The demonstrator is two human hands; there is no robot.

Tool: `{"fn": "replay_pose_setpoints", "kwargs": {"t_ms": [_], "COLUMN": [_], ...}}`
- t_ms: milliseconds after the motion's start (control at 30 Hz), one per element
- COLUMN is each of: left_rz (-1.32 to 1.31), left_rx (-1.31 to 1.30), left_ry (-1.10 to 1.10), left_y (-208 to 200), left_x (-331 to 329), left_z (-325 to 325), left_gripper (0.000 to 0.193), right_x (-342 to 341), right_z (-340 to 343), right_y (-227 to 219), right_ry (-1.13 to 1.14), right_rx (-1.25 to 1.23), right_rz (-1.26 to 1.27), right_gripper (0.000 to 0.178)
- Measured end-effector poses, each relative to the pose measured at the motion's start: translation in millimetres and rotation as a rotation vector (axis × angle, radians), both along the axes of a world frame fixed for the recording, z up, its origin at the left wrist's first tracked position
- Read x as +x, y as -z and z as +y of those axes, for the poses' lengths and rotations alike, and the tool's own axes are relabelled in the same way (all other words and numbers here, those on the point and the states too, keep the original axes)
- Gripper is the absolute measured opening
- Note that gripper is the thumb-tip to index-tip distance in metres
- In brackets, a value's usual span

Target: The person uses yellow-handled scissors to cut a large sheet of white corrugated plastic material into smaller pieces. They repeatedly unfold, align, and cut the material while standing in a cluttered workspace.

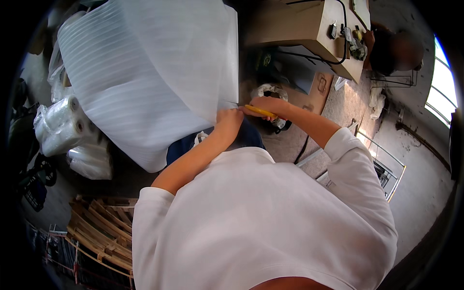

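Observation:
A large roll of white foam sheet (145, 72) fills the upper left, with a loose layer lying over it. At the sheet's lower right corner my left hand (229, 117) is closed on its edge. My right hand (270, 103), just right of the left one, is wrapped round a yellow utility knife (261, 111). The knife's thin blade points left, at the foam's edge just above my left fingers. Whether the blade has cut into the foam cannot be made out.
Clear plastic film rolls (65, 121) stand at the left, wooden pallets (99, 232) at the lower left. A cardboard box (290, 29) with small items on it is at the upper right, near another person (386, 50). A metal-framed cart (386, 169) stands at the right.

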State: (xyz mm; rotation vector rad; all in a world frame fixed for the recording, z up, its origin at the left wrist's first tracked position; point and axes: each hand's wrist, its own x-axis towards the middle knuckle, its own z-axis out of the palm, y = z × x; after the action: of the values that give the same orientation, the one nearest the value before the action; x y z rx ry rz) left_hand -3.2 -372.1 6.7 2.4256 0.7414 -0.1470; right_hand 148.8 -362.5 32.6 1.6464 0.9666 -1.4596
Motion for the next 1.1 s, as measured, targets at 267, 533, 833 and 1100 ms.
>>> {"fn": "replay_pose_setpoints", "kwargs": {"t_ms": [267, 533, 833, 1100], "left_rz": [0.028, -0.14, -0.068, -0.057], "left_rx": [0.053, -0.014, 0.033, 0.029], "left_ry": [-0.026, 0.043, 0.21, 0.23], "left_y": [9, 17, 30, 33], "left_x": [2, 3, 7, 6], "left_z": [-11, 4, 11, 10], "left_gripper": [0.008, 0.012, 0.021, 0.021], "right_x": [-9, -1, 10, 9], "right_z": [8, 4, -6, -18], "right_y": [-3, -6, 36, 39], "right_ry": [0.055, 0.226, 0.463, 0.532], "right_rx": [-0.012, 0.011, -0.028, 0.062], "right_rz": [0.019, -0.032, 0.157, 0.18], "right_gripper": [0.071, 0.068, 0.048, 0.046]}}
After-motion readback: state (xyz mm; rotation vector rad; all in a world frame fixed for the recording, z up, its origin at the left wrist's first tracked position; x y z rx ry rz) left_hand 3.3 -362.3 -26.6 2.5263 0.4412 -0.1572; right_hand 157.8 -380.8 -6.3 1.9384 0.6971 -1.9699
